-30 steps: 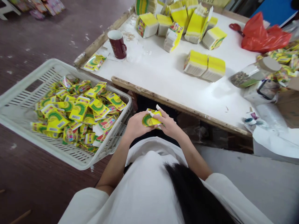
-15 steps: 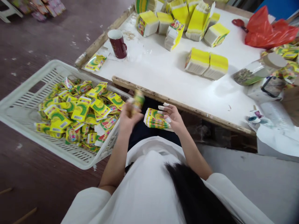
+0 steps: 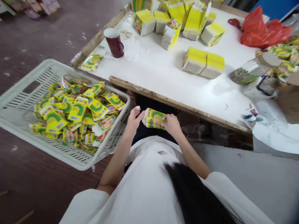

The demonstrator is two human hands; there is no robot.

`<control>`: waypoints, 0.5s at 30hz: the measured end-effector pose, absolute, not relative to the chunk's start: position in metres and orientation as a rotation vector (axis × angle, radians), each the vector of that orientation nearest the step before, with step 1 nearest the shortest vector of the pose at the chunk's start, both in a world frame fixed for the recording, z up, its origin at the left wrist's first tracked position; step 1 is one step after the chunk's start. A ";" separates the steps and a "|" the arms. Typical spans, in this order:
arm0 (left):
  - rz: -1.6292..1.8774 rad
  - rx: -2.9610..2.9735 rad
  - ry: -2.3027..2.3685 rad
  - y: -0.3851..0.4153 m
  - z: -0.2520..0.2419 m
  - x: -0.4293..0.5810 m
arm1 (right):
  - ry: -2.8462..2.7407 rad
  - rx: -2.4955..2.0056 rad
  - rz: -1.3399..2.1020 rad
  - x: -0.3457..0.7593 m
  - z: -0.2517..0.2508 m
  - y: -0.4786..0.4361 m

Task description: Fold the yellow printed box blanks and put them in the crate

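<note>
On my lap, below the table's front edge, lies a fanned stack of yellow printed cards (image 3: 153,117) with green and red markings. The fingers of my right hand (image 3: 172,125) are closed on the right end of this stack; whether they pinch one card or several, I cannot tell. My left hand (image 3: 134,122) is empty, thumb and fingers apart, just left of the stack and beside the crate's rim. White covers show on some fingertips. Many yellow-green packets (image 3: 78,110) fill the white plastic crate (image 3: 90,163) at my left.
On the white table (image 3: 161,70) stand a maroon mug (image 3: 114,43), two card blocks (image 3: 203,62) and more blocks behind. A clear jar (image 3: 247,70), a red plastic bag (image 3: 261,31) and a thread spool (image 3: 249,118) are at right. A wooden strip (image 3: 140,88) edges the front.
My left hand has let go of a yellow packet and is now empty. My right hand has gone from spread fingers to closing on the stack's right end. The view has shifted slightly.
</note>
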State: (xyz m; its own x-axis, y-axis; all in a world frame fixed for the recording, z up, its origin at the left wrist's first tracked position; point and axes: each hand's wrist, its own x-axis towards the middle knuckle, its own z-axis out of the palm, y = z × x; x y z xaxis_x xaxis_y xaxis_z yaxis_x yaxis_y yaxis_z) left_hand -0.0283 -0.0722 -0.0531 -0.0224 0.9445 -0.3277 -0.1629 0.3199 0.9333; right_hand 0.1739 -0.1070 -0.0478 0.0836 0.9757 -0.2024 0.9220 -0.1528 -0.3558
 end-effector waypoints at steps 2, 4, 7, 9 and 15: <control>0.988 0.962 1.325 -0.072 -0.060 -0.027 | -1.908 -2.194 0.588 0.176 -0.048 -0.107; 0.967 1.024 1.349 -0.072 -0.065 -0.027 | -1.798 -2.164 0.664 0.178 -0.048 -0.108; 1.079 1.026 1.272 -0.075 -0.065 -0.024 | -1.504 -1.959 0.953 0.178 -0.045 -0.109; 1.205 0.971 1.091 -0.079 -0.058 -0.018 | -1.322 -1.756 1.090 0.173 -0.037 -0.108; 1.328 0.747 0.777 -0.089 -0.018 0.006 | -1.417 -1.424 1.253 0.134 -0.003 -0.110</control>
